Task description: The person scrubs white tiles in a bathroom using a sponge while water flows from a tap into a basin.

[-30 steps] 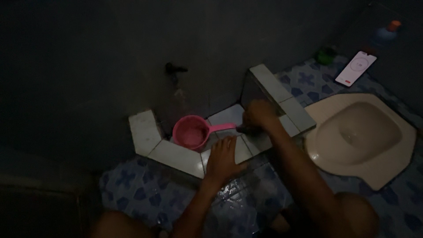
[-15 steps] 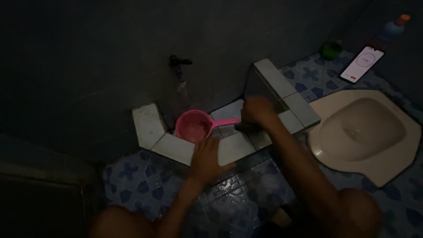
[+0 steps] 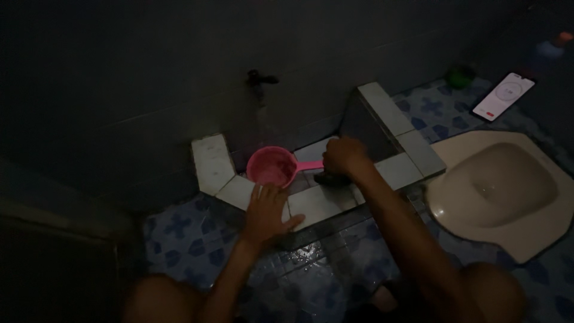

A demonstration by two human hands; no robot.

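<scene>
Flanking pink dipper point(image 3: 272, 165): both hands point(image 3: 266, 213).

I had a single view to work from, the camera worn on the head. It looked steeply down and forward from above the crouched person, toward the dark wall with its tap point(image 3: 261, 79). It sat near enough that both forearms ran up from the bottom edge to the low tiled ledge point(image 3: 323, 203) at mid-frame. The squat toilet point(image 3: 502, 191) fell at the right edge, the patterned floor point(image 3: 191, 239) below. No second view overlapped it.
</scene>
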